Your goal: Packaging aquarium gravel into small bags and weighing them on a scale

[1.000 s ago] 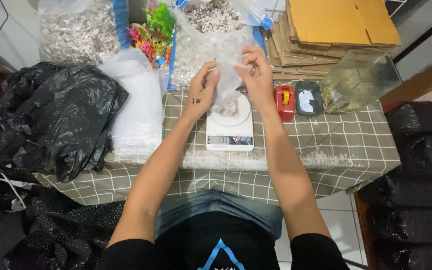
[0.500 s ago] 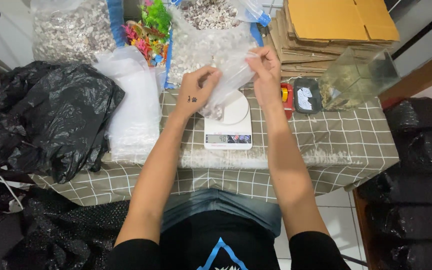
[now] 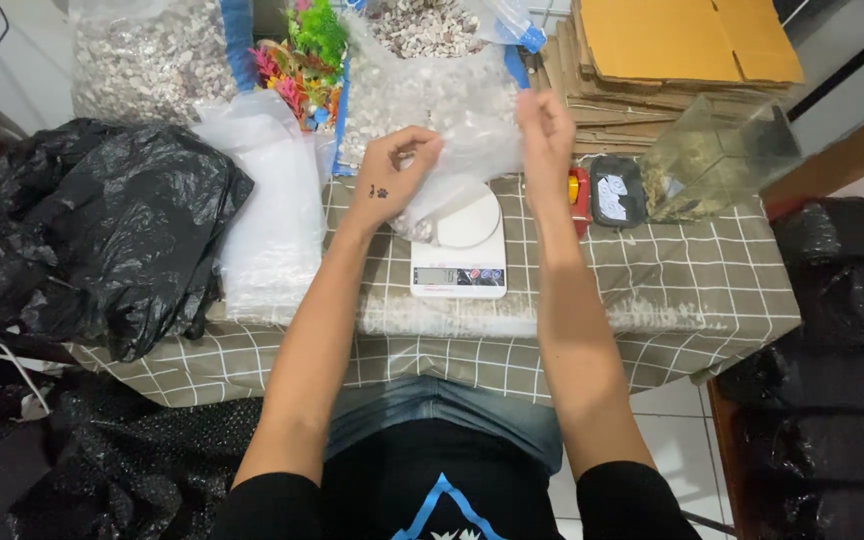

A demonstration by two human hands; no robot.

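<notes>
One small clear plastic bag [image 3: 462,170] with pale gravel in its lower corner was held up just above one white kitchen scale [image 3: 460,250]. Its left edge was pinched in the closed fingers of the left hand [image 3: 397,170], and its right edge was gripped at the top by the right hand [image 3: 544,130], so that the bag was stretched between the two hands. The scale was set on one table covered by a grey checked cloth [image 3: 672,290].

Two large open sacks of gravel [image 3: 142,60] were seen at the back, with one bunch of coloured plastic plants [image 3: 307,55] between them. One heap of clear empty bags [image 3: 267,210] lay left of the scale, and one black plastic sack [image 3: 92,230] beyond it. One stack of flat cardboard [image 3: 682,50], one small glass tank [image 3: 722,160] and one small red item [image 3: 578,192] were found to the right.
</notes>
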